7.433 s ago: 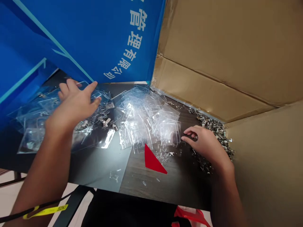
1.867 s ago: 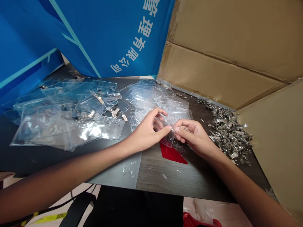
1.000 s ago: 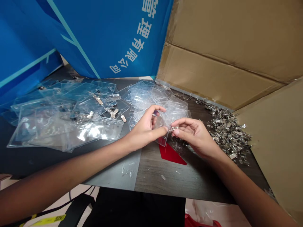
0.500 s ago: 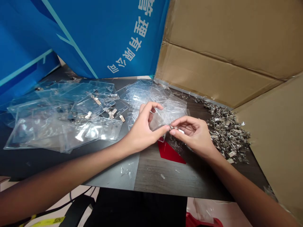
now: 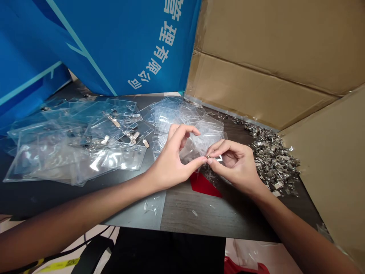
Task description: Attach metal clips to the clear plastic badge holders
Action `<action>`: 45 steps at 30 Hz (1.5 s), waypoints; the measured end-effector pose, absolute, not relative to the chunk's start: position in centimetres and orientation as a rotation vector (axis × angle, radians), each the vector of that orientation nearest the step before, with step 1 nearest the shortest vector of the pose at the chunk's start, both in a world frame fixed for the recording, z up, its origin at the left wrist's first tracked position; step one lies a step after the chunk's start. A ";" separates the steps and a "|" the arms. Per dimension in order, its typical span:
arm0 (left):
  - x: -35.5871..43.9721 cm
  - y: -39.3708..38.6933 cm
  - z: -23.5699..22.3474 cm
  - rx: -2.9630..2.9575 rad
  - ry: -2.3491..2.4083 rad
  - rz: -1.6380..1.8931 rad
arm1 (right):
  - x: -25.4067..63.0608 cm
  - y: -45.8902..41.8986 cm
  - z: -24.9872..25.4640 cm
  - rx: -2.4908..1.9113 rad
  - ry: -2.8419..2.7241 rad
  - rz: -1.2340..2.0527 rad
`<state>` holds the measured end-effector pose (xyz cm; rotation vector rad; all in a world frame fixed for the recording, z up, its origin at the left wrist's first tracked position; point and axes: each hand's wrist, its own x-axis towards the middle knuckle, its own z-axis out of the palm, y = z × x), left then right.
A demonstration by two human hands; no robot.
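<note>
Near the middle of the table, my left hand [image 5: 171, 163] holds a clear plastic badge holder [image 5: 188, 153], its fingers curled above and its thumb stretched to the right. My right hand [image 5: 236, 161] pinches a small metal badge clip [image 5: 218, 158] between thumb and fingers. Both thumb tips meet at the clip, where fingers mostly cover it. Whether the clip is joined to the holder cannot be made out. Just behind my hands lies a pile of clear badge holders [image 5: 168, 114]. Loose metal clips [image 5: 273, 160] are heaped right of my right hand.
At left spread badge holders with metal clips [image 5: 57, 152]. A red piece [image 5: 203, 185] lies below my hands, with tiny clear plastic bits [image 5: 194, 213] nearby. Cardboard [image 5: 268, 87] walls the right and back; a blue printed panel [image 5: 114, 45] stands behind.
My left thumb has pushed slightly right against the clip, and my right fingers have closed further over it. The badge holder in my left hand has tilted. The view has shifted a little.
</note>
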<state>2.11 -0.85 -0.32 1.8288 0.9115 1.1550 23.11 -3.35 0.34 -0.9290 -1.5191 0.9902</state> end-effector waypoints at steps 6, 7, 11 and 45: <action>0.9 1.0 1.0 1.949 1.134 1.156 | 25.2 -1.5 0.5 -1.184 -1.816 0.788; 0.4 1.8 1.4 1.968 1.205 1.174 | 26.0 -0.9 0.4 -1.259 -1.875 0.647; -2.4 5.3 3.3 2.139 1.503 1.263 | 30.3 1.5 -0.3 -1.707 -1.854 0.026; -3.2 6.3 2.5 2.717 1.217 0.094 | 34.7 3.6 -1.0 -2.027 -1.442 -0.287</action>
